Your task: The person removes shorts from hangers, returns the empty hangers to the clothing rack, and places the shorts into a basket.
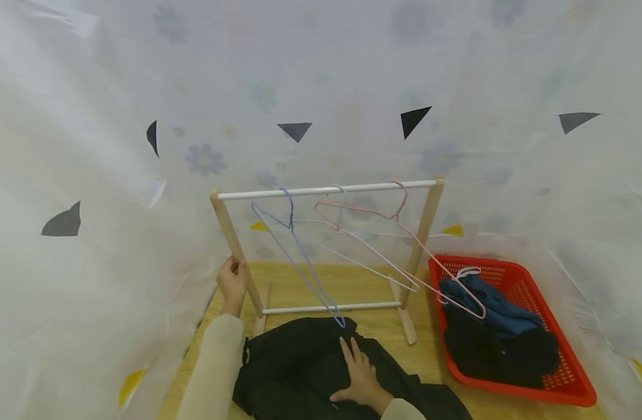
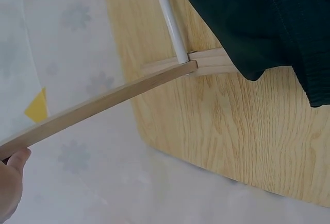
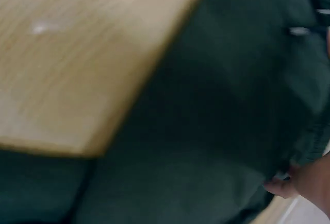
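Note:
A small clothes rack (image 1: 326,191) with wooden posts and white rods stands on the wood-grain table. My left hand (image 1: 233,283) grips its left post; in the left wrist view part of that hand (image 2: 10,185) shows against the wooden post (image 2: 103,100). Spread in front of the rack is a dark green garment (image 1: 295,361) with a gathered, elastic-looking edge (image 2: 289,33). On top of it rests my right hand (image 1: 362,376), fingers apart. The blurred right wrist view shows the thumb (image 3: 281,187) against the cloth. A blue hanger (image 1: 305,256) dangles just above the garment.
White (image 1: 373,242) and pink hangers (image 1: 426,248) also hang from the top rod, the pink one jutting over a red basket (image 1: 515,396). Blue and black clothes (image 1: 505,309) lie in the basket. Patterned plastic sheeting (image 1: 321,70) encloses the table.

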A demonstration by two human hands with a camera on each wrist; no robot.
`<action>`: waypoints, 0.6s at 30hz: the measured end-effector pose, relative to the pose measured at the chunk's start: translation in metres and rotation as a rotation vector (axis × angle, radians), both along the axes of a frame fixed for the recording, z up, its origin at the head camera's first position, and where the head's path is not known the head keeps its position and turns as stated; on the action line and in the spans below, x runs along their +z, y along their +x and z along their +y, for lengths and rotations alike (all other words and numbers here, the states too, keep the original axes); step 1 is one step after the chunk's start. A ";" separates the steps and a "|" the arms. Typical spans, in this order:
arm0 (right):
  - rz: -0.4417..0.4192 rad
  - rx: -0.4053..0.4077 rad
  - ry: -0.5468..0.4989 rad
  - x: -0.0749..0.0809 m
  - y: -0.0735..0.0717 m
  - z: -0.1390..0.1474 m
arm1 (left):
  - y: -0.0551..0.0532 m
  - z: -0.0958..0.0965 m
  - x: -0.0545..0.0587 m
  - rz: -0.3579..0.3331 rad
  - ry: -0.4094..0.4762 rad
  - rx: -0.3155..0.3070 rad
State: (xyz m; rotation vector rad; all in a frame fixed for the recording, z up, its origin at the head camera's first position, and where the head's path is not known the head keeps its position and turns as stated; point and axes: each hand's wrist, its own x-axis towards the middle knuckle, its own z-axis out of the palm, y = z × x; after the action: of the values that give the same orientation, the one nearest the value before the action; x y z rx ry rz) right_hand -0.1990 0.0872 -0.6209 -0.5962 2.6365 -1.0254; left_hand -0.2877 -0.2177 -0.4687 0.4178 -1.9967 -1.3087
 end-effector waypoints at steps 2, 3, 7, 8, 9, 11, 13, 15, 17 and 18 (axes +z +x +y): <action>-0.022 0.053 0.090 -0.012 0.004 0.003 | 0.000 0.004 0.001 -0.012 0.005 -0.007; -0.022 0.077 0.133 -0.016 0.005 0.005 | 0.000 0.006 0.001 -0.018 0.006 -0.014; 0.009 0.142 0.270 -0.026 0.008 0.008 | -0.001 0.010 -0.001 -0.043 -0.001 -0.032; 0.020 0.151 0.298 -0.027 0.009 0.008 | 0.000 0.012 -0.001 -0.050 -0.001 -0.034; 0.027 0.153 0.327 -0.027 0.010 0.008 | 0.000 0.013 -0.001 -0.052 -0.007 -0.034; 0.059 0.156 0.422 -0.026 0.012 0.006 | 0.001 0.015 -0.002 -0.046 -0.008 -0.032; 0.110 0.148 0.535 -0.025 0.016 0.002 | 0.002 0.014 -0.005 0.000 -0.018 -0.036; 0.165 0.128 0.648 -0.024 0.021 -0.004 | -0.001 0.010 -0.012 0.044 -0.018 -0.047; 0.186 0.096 0.730 -0.022 0.026 -0.011 | -0.014 -0.005 -0.032 0.130 -0.012 -0.074; 0.184 0.075 0.751 -0.022 0.028 -0.014 | -0.020 -0.011 -0.042 0.145 -0.016 -0.085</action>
State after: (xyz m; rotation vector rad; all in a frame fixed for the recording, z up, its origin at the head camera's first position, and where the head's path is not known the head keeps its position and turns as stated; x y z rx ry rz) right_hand -0.1714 0.0732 -0.6426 -0.6081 2.8312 0.0829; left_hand -0.3082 -0.2287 -0.5103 0.2259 -1.9196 -1.3351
